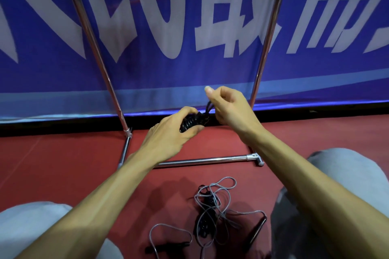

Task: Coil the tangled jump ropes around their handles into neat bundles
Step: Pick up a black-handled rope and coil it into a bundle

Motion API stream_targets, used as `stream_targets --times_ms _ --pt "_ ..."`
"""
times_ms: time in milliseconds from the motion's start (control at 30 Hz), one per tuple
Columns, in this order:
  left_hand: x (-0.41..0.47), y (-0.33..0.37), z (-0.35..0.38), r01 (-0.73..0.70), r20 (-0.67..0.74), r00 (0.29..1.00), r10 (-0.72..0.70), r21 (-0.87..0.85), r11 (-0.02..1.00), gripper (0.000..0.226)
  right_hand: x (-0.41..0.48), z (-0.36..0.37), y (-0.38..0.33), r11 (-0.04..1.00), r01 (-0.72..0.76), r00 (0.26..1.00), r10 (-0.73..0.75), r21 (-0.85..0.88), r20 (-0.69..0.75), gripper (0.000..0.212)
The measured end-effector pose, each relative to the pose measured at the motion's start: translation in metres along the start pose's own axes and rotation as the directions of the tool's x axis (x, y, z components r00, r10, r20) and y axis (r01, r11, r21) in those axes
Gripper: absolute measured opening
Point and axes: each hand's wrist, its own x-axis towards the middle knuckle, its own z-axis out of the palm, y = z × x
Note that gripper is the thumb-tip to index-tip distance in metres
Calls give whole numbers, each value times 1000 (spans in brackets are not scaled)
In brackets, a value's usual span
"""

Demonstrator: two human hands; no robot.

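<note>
**One rope nearly bundled, one yet to coil.**
Below the grip, nearer the person, a grey rope lay tangled on the floor, untouched. The left hand clasped a black bundle. The right hand, just beside it, pinched the loose strands, apparently finishing the wrap. Beyond the grip stood a metal frame and a banner.

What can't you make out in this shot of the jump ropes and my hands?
Black rope bundle, head view: the left hand covers most of it; handles unseen.
Black strands: curled fingers of the right hand hide their ends.
Grey rope on the floor: overlapping loops hide how it is knotted; one strand runs off the bottom edge.
Dark handle: in shadow, detail unclear.
</note>
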Motion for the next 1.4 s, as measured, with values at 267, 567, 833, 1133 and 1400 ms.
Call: stream_targets --times_ms 267,567,833,1133,1400 --pt "3 5 -16 22 32 999 -9 -455 890 31 1 4 -27 975 212 976 -214 -68 -24 7" --pt "15 74 -111 -189 -272 959 82 -392 900 15 13 -19 -121 889 427 883 -450 -167 -133 11" --pt "32 165 -183 -362 -447 876 182 -359 860 21 38 -56 -218 785 617 767 -617 -64 -177 11" --pt "110 228 -223 -421 -562 792 241 -217 881 26 115 -100 -265 793 608 735 -556 16 -389 18" --pt "214 250 -244 -373 -599 775 203 -173 912 22 203 -138 -264 834 547 780 -481 64 -401 16"
